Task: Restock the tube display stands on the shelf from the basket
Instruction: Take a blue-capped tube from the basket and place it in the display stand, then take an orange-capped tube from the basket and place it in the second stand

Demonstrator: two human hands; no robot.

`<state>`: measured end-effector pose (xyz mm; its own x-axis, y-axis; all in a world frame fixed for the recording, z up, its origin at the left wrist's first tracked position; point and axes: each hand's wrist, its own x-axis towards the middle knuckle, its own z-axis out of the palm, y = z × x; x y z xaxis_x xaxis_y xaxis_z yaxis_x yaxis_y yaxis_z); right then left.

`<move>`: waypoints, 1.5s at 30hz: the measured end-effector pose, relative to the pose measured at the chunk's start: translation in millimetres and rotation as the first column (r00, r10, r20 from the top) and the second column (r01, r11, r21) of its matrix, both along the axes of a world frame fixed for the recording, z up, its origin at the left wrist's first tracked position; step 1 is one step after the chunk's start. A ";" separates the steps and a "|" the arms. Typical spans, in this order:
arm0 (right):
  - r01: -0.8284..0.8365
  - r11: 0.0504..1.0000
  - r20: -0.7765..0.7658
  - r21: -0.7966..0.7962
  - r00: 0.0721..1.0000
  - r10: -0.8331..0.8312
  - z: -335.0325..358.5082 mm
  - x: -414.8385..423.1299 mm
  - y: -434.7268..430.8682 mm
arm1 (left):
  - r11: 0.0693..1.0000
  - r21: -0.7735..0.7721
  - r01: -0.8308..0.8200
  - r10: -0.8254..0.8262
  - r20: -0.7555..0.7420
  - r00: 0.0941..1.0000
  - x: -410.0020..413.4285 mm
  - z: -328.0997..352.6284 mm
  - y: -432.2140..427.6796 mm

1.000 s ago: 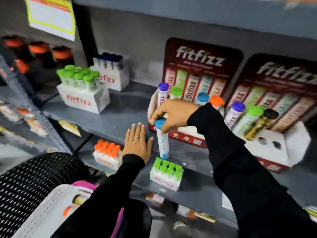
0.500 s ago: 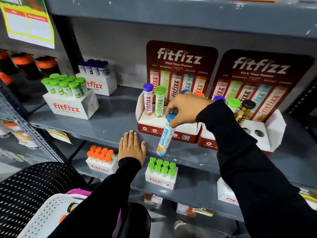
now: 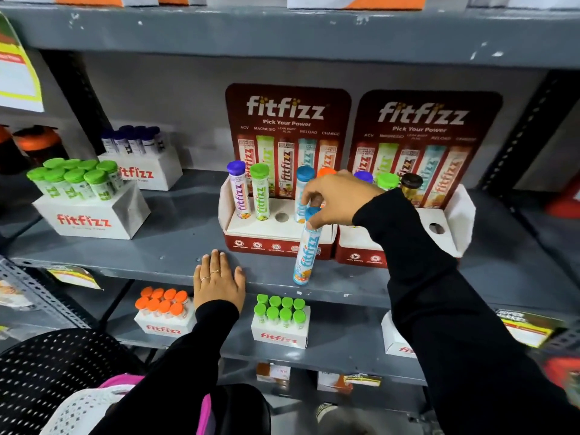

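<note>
The left display stand (image 3: 287, 171) is showing "fitfizz" in big white letters on its red back card, with "Pick Your Power" under it. Below that, small words are reading "ACV", "MAGNESIO", "RELOAD" and "CHARGE". The right display stand (image 3: 426, 171), at 3 o'clock from the first, is showing "fitfizz" and "Pick Your Power" too; its small words are too blurry.

The blue-capped tube (image 3: 307, 246) in the right hand (image 3: 337, 199) is showing "fitfizz" down its side. The purple-capped tube (image 3: 240, 193) and the green-capped tube (image 3: 261, 196) in the left stand are showing it as well.

The white box (image 3: 91, 219) at 9 o'clock is reading "fitfizz" in red. So are the white box behind it (image 3: 147, 172) and two lower boxes, one with orange caps (image 3: 163, 328) and one with green caps (image 3: 279, 339).
</note>
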<state>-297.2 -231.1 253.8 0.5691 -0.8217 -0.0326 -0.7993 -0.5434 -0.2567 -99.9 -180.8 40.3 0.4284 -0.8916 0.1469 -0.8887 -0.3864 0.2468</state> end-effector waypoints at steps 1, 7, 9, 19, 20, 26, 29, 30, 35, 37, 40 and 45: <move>0.022 1.000 0.016 -0.009 1.000 -0.022 -0.7 -1.6 0.9 | 1.000 -0.005 -0.018 0.018 0.005 1.000 7.0 -2.0 4.4; 0.211 0.976 0.142 -0.046 0.969 -0.203 6.4 -34.6 -5.1 | 0.992 -0.101 -0.072 0.067 -0.053 0.996 28.9 -13.2 17.8; 0.313 0.946 0.186 -0.085 0.938 -0.294 7.2 -53.6 -12.1 | 0.993 -0.099 -0.065 0.059 -0.063 0.996 25.2 -14.0 16.7; 0.656 0.703 0.293 -0.273 0.753 -0.589 -18.2 -93.5 -44.3 | 0.994 -0.077 -0.074 0.069 -0.067 0.995 24.5 -12.3 15.8; 0.670 0.683 0.300 -0.289 0.742 -0.600 -20.5 -94.6 -45.3 | 0.994 -0.074 -0.076 0.071 -0.064 0.995 24.7 -12.8 15.5; 0.688 0.637 0.362 -0.347 0.725 -0.586 -25.9 -104.9 -45.7 | 0.993 -0.085 -0.078 0.074 -0.049 0.996 24.8 -14.8 14.6; 0.679 0.655 0.376 -0.331 0.732 -0.569 -26.5 -108.0 -43.9 | 0.993 -0.084 -0.083 0.079 -0.048 0.996 25.0 -15.4 14.3; 0.679 0.667 0.381 -0.307 0.730 -0.568 -25.6 -109.0 -44.2 | 0.993 -0.080 -0.086 0.082 -0.051 0.995 25.0 -15.4 14.4; 0.674 0.725 0.348 -0.143 0.720 -0.601 -29.0 -111.1 -47.3 | 0.992 -0.091 -0.087 0.084 -0.037 0.996 23.7 -14.4 15.1; 0.669 0.731 0.326 -0.137 0.727 -0.604 -34.6 -109.8 -46.1 | 0.992 -0.097 -0.084 0.081 -0.039 0.996 23.6 -13.5 14.9; 0.671 0.732 0.332 -0.121 0.722 -0.607 -36.8 -108.7 -45.8 | 0.993 -0.090 -0.081 0.077 -0.039 0.996 23.6 -12.8 15.9; 0.652 0.687 0.387 -0.320 0.752 -0.533 -37.1 -86.2 -36.4 | 0.994 -0.080 -0.079 0.077 -0.031 0.997 24.5 -9.2 13.9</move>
